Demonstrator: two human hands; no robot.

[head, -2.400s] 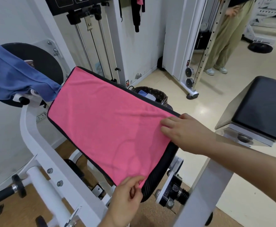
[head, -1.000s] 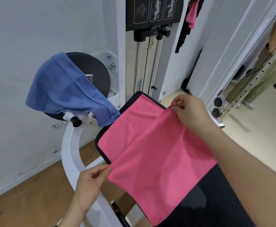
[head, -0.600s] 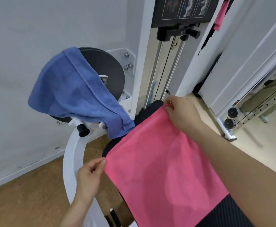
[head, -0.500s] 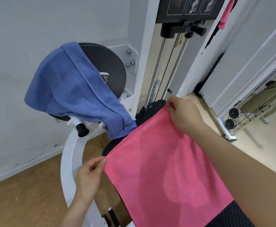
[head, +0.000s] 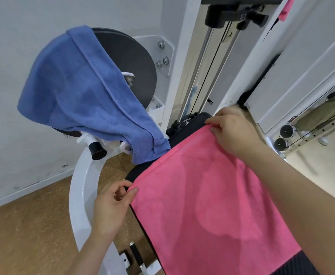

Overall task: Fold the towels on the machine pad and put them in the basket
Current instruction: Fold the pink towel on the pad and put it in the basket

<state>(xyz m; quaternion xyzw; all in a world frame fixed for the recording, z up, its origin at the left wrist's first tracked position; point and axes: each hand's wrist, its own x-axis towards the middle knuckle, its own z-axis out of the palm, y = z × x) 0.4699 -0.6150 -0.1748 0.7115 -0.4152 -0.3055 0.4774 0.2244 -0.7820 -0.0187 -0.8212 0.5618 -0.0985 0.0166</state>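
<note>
Pad [head: 190, 124] of black ribbed vinyl serves as the surface; most of it is covered by a pink towel [head: 212, 205], and only its far end, just beyond the right hand's fingers, and a dark corner at the lower right are seen. The towel is spread flat and doubled over. Its far right corner is pinched by the right hand [head: 232, 132], thumb and fingers closed on the hem. Its far left corner is gripped by the left hand [head: 113, 205], the cloth caught between thumb and fingers [head: 133, 190].

Between the two hands the folded edge runs straight, and beyond it a blue towel [head: 79, 92] is draped over a black disc [head: 130, 62] on the machine, its lowest corner hanging just beside the pink edge. Below the left hand a curved white frame [head: 81, 195] is seen, with a black knob [head: 97, 152] near the blue towel's lower hem. Beyond the right hand's fingers steel rods [head: 194, 76] rise to a black block [head: 234, 13].

The wall to the left is pale grey, with a skirting above a brown cork-like floor [head: 23, 225]. To the right of the right hand, white panels and two small pulleys [head: 281, 139] are seen. No basket is seen in this view.
</note>
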